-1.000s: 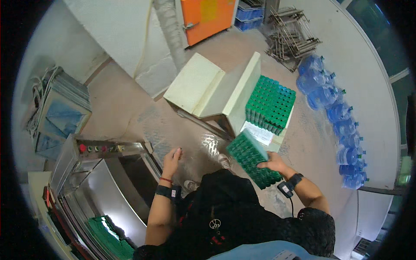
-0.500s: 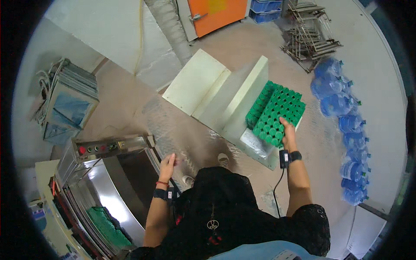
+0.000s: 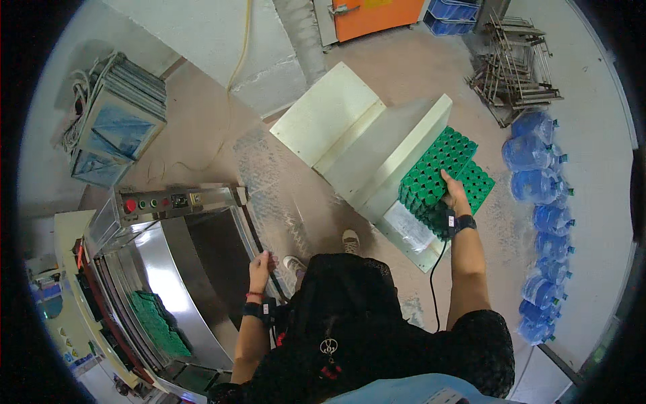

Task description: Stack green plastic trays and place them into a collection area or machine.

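Note:
Green moulded trays with rows of cups, like egg trays [image 3: 441, 165], sit on a pale stepped stand in front of me to the right. My right hand [image 3: 455, 193] grips the stack's near right edge, thumb on top and fingers hidden underneath. Another green tray [image 3: 479, 185] shows beyond that hand, lower and to the right. My left hand [image 3: 260, 271] is loosely closed beside the edge of a stainless-steel machine [image 3: 222, 219], with nothing visible in it. Inside the machine lies more green tray-like material [image 3: 158, 326].
The pale stand [image 3: 404, 158] has a tall upright panel next to the trays. Large blue water bottles [image 3: 531, 185] line the right wall, below a pile of metal frames [image 3: 515, 67]. Framed screens [image 3: 121, 124] lean at the left. An orange door [image 3: 373, 17] stands at the back.
The view has shifted, so most things sit differently in the picture. My right hand now holds the inner side of the tray stack, with a separate tray showing on its right. My left hand stays closed.

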`<state>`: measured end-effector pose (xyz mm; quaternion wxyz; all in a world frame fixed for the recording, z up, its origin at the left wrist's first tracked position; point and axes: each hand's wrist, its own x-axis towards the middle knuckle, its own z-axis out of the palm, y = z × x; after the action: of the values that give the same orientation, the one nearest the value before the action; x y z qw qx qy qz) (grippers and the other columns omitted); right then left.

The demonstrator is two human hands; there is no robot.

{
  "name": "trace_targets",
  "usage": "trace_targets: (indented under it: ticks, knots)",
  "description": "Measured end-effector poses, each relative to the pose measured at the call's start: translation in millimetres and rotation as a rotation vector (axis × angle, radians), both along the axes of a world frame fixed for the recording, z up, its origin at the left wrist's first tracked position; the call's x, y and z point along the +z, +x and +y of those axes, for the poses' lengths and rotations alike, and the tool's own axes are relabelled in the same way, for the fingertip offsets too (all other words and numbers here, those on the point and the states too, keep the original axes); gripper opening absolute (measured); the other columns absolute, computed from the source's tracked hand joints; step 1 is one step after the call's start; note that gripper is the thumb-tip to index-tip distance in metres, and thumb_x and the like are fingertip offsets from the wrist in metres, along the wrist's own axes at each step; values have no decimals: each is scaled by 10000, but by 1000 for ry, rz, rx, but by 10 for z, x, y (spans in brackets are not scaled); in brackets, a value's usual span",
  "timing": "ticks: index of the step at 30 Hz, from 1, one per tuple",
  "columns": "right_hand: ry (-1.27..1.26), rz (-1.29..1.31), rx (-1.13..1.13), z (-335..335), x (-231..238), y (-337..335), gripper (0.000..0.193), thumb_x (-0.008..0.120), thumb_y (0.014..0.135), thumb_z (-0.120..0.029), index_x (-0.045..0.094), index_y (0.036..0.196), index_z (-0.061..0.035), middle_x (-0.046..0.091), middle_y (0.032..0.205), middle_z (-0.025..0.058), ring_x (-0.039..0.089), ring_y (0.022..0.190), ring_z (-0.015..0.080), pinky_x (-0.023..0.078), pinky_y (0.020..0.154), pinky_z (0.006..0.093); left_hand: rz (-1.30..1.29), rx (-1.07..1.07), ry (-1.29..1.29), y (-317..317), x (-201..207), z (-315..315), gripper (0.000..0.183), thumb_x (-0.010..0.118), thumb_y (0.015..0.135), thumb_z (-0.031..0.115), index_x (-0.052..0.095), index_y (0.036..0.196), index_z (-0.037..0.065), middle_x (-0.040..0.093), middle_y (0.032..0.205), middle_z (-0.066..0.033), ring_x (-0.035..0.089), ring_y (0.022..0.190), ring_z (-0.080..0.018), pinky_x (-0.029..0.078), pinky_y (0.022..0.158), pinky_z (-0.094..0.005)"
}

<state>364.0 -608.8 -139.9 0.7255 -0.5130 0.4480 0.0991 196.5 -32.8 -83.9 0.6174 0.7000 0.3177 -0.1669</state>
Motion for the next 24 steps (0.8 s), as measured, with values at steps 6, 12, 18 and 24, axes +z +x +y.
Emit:
trace_targets:
  ticks: [6, 12, 18, 24]
  knots:
    - [-800, -150, 242, -11, 377, -112, 524, 692, 790, -325, 549, 1131, 47, 598, 1065, 145, 591, 955, 280, 494, 794, 408, -54, -73, 55, 271, 37, -87, 399, 507, 926, 348, 603, 971, -36, 651, 825, -86, 622, 719, -148, 496, 647, -258]
    - [-358, -454, 292, 972, 1628, 43, 360, 641, 846, -270, 606, 1027, 39, 644, 906, 100, 618, 770, 168, 485, 679, 269, -132, 7, 48, 246, -20, 243, 398, 491, 934, 351, 601, 978, -28, 642, 815, -69, 607, 720, -126, 487, 646, -253]
    - [-213, -586, 726, 2326, 2028, -50, 267, 608, 865, -178, 599, 1009, 47, 648, 885, 102, 612, 729, 154, 487, 675, 274, -256, 250, 78, -140, 334, 811, 373, 511, 926, 328, 628, 1014, -16, 627, 824, -20, 581, 721, -93, 483, 679, -241]
    - [-74, -508, 991, 3187, 1867, -151, 271, 608, 874, -191, 595, 1030, 30, 646, 845, 114, 622, 691, 161, 510, 625, 267, -427, 465, 352, -614, 1078, 1589, 359, 468, 936, 295, 613, 853, -22, 602, 746, -34, 537, 683, -114, 439, 658, -252]
